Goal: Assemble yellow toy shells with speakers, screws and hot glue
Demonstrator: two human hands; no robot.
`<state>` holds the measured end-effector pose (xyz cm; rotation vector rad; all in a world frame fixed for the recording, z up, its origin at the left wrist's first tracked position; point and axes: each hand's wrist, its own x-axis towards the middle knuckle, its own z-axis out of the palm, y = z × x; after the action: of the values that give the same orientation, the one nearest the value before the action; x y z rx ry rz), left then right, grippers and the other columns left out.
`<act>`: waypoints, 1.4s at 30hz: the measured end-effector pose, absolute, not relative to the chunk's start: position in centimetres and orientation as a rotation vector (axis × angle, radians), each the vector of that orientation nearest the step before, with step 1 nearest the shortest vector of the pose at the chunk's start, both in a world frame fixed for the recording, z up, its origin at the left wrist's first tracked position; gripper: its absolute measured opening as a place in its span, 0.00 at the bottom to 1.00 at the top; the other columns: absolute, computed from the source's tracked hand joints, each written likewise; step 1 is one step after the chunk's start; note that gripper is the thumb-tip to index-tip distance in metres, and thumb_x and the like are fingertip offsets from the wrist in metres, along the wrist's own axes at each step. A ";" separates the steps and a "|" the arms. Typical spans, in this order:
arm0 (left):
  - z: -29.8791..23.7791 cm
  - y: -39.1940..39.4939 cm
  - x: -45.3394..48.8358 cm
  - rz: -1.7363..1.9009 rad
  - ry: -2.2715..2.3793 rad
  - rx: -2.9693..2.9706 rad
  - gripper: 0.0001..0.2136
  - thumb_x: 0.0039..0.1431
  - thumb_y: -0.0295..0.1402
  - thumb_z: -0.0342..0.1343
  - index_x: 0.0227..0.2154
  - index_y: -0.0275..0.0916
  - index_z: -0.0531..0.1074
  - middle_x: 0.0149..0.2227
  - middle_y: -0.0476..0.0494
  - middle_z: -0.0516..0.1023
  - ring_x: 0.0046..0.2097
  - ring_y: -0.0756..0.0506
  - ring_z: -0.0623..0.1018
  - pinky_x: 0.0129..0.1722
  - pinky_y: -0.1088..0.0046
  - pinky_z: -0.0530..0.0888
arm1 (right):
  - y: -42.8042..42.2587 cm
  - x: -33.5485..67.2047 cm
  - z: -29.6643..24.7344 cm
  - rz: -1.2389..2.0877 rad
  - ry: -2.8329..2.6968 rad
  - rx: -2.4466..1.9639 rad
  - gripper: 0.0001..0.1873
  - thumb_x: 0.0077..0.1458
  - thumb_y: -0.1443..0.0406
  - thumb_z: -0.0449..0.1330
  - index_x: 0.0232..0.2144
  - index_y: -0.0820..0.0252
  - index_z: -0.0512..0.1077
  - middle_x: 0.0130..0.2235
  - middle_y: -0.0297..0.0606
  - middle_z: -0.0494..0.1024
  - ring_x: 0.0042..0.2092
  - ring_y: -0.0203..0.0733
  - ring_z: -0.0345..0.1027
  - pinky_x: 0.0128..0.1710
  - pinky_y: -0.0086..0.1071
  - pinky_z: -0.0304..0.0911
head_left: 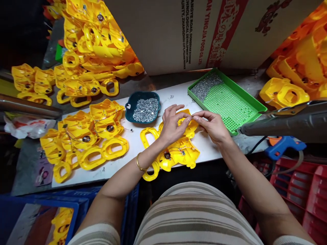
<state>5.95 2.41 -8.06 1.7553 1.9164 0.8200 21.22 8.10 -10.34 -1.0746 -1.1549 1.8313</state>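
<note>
My left hand (171, 124), with a gold bangle at the wrist, is closed in a pinch of thumb and forefinger. Close beside it, my right hand (214, 126) also pinches, its fingertips almost meeting the left ones. Whatever lies between them is too small to make out. Beneath the hands, a yellow plastic shell half (178, 153) lies hollow side up, with thin wires and a dark round part inside. Another yellow shell half (191, 129) behind it is partly covered by my left hand. A dark teal tray (129, 117) of small metal screws stands to the left.
A green perforated tray (237, 98) with screws heaped at one corner sits at right. Several wired yellow shells (79, 131) lie on the left, more piled behind. A large carton (163, 37) stands at the back. A metal pole (276, 124) and blue tool (283, 147) are at right.
</note>
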 end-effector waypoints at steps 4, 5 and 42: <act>-8.4 2.2 5.7 0.802 1.919 1.767 0.05 0.61 0.36 0.57 0.35 0.43 0.76 0.59 0.45 0.68 0.64 0.40 0.58 0.63 0.51 0.56 | 8.1 21.1 -10.9 1.770 -1.230 -1.058 0.15 0.40 0.57 0.71 0.29 0.61 0.78 0.33 0.36 0.79 0.34 0.35 0.71 0.36 0.31 0.68; -8.5 2.2 5.7 0.794 1.925 1.770 0.05 0.61 0.37 0.57 0.35 0.43 0.76 0.59 0.45 0.67 0.64 0.39 0.58 0.63 0.51 0.56 | 8.0 21.2 -11.0 1.724 -1.282 -1.056 0.15 0.41 0.57 0.70 0.30 0.61 0.79 0.33 0.37 0.79 0.35 0.37 0.71 0.38 0.32 0.68; -9.2 3.2 4.9 0.737 1.953 1.805 0.08 0.61 0.36 0.54 0.32 0.41 0.75 0.52 0.42 0.74 0.55 0.39 0.68 0.58 0.51 0.62 | 7.9 20.2 -11.4 2.113 -1.293 -1.163 0.19 0.57 0.54 0.58 0.40 0.64 0.72 0.22 0.28 0.70 0.18 0.27 0.64 0.15 0.18 0.58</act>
<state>4.89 3.20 -9.18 1.8045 1.9528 0.7366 20.25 7.92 -11.38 -1.1625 -1.2929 2.1129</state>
